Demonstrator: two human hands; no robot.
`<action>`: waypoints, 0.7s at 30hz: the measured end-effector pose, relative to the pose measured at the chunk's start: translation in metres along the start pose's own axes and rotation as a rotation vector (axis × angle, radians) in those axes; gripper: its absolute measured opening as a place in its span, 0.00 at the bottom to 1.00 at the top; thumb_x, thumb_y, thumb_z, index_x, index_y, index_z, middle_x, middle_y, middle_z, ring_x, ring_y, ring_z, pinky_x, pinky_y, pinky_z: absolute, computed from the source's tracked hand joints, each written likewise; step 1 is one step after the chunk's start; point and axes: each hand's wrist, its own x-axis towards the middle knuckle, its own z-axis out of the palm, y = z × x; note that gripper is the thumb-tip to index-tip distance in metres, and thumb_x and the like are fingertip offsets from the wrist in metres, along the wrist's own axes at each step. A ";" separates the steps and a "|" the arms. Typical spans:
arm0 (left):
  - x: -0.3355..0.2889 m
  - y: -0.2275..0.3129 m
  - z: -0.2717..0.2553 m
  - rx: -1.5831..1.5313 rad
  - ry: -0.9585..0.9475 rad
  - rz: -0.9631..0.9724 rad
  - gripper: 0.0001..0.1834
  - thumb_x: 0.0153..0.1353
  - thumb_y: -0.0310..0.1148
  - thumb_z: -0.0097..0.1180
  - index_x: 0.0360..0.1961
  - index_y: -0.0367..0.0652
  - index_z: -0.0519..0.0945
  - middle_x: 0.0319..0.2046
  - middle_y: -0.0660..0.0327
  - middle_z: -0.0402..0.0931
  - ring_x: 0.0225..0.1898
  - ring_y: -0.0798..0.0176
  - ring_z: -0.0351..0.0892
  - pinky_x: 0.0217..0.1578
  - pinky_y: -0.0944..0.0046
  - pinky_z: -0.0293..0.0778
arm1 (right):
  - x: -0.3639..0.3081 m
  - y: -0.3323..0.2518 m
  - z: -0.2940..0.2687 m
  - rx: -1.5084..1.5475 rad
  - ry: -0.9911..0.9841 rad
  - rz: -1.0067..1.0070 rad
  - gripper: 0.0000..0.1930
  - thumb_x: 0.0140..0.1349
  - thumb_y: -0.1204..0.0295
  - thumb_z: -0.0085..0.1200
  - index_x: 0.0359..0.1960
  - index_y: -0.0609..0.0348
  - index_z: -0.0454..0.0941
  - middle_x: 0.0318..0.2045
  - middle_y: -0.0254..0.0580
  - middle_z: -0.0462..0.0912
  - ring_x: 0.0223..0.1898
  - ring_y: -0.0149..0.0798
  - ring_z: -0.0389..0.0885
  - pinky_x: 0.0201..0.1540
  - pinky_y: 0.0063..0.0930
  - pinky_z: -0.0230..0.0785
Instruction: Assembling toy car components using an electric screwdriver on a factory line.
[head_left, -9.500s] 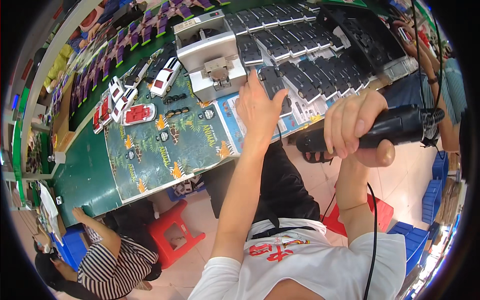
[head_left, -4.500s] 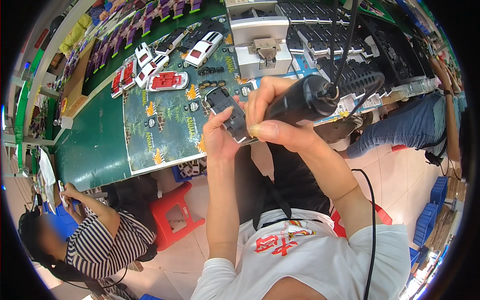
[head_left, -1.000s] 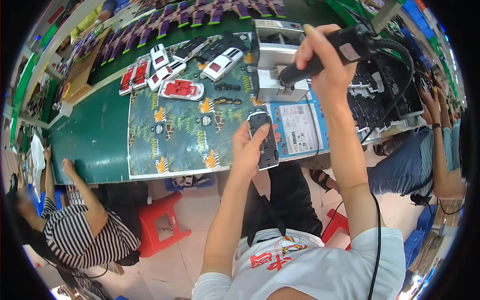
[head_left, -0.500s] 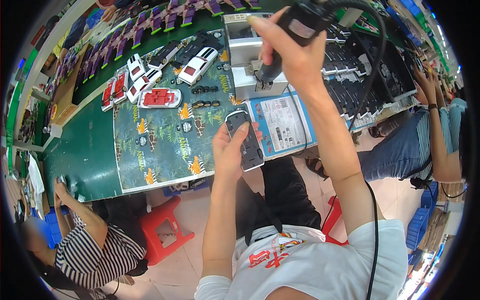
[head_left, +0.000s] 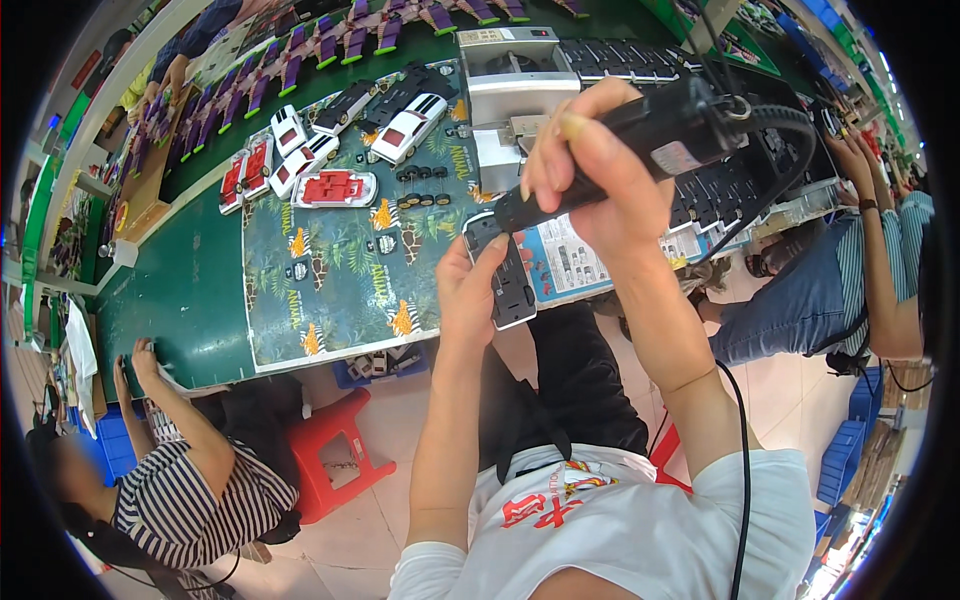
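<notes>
In my left hand [head_left: 470, 290] is a toy car [head_left: 513, 287], turned so its black underside faces up, with my thumb pressed on it. My right hand [head_left: 610, 165] grips a black electric screwdriver [head_left: 660, 140] with a cord. The tool slants down to the left, and its tip end meets the far end of the car's underside; the exact contact point is hidden. Behind my right hand stands a silver-grey screw feeder [head_left: 515, 85], partly covered by the hand and tool.
White toy cars [head_left: 410, 128], a red-and-white car body [head_left: 335, 188] and small black wheels [head_left: 423, 186] lie on the patterned mat [head_left: 350, 290]. Rows of black chassis [head_left: 715, 190] fill the right side. Purple-and-green toy parts [head_left: 325, 45] line the back. Co-workers sit left and right; a red stool [head_left: 340, 455] stands below.
My right hand has brought the screwdriver from the screw feeder down and toward me, onto the toy car. My left hand still holds the car, slightly shifted.
</notes>
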 end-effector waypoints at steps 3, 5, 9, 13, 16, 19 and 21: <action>-0.001 0.002 0.006 -0.027 0.028 -0.010 0.10 0.66 0.27 0.59 0.47 0.36 0.79 0.37 0.58 0.84 0.32 0.68 0.84 0.32 0.67 0.82 | -0.006 0.005 0.004 -0.032 0.039 0.066 0.10 0.58 0.73 0.66 0.27 0.62 0.76 0.15 0.35 0.76 0.15 0.26 0.74 0.19 0.20 0.66; -0.002 0.000 0.004 -0.040 0.025 0.003 0.11 0.66 0.26 0.59 0.48 0.36 0.79 0.37 0.58 0.84 0.31 0.68 0.84 0.31 0.68 0.81 | -0.008 0.010 0.007 -0.070 0.050 0.063 0.10 0.57 0.73 0.67 0.26 0.62 0.76 0.15 0.34 0.76 0.15 0.25 0.73 0.18 0.19 0.65; -0.002 0.001 0.001 -0.032 -0.003 0.012 0.11 0.65 0.25 0.60 0.48 0.36 0.79 0.37 0.58 0.84 0.31 0.68 0.84 0.31 0.68 0.81 | -0.009 0.014 0.005 -0.148 0.015 0.052 0.11 0.56 0.72 0.69 0.27 0.62 0.77 0.15 0.33 0.76 0.15 0.23 0.72 0.18 0.18 0.63; -0.005 0.000 0.000 -0.023 -0.014 0.014 0.12 0.65 0.25 0.60 0.49 0.35 0.79 0.37 0.57 0.84 0.31 0.67 0.84 0.31 0.68 0.82 | -0.010 0.018 -0.003 -0.167 -0.064 0.068 0.11 0.54 0.73 0.70 0.25 0.62 0.78 0.16 0.32 0.76 0.17 0.22 0.73 0.20 0.18 0.63; -0.006 0.001 0.001 -0.022 -0.015 -0.007 0.12 0.65 0.25 0.59 0.49 0.35 0.79 0.37 0.57 0.84 0.32 0.66 0.85 0.31 0.68 0.82 | -0.012 0.016 -0.002 -0.131 -0.102 0.135 0.11 0.51 0.73 0.71 0.24 0.62 0.79 0.17 0.30 0.75 0.19 0.21 0.72 0.23 0.17 0.61; -0.006 0.003 -0.001 -0.025 -0.014 -0.017 0.12 0.65 0.24 0.59 0.49 0.34 0.78 0.37 0.57 0.84 0.33 0.65 0.86 0.32 0.67 0.83 | -0.012 0.023 -0.007 -0.144 -0.181 0.131 0.12 0.50 0.72 0.72 0.24 0.61 0.78 0.17 0.30 0.74 0.19 0.21 0.70 0.22 0.17 0.58; -0.005 0.002 -0.001 -0.019 -0.025 -0.029 0.12 0.65 0.24 0.58 0.49 0.34 0.78 0.38 0.57 0.84 0.33 0.65 0.86 0.32 0.67 0.83 | -0.011 0.022 -0.007 -0.119 -0.200 0.100 0.13 0.50 0.71 0.72 0.24 0.61 0.77 0.17 0.29 0.74 0.18 0.21 0.69 0.21 0.17 0.58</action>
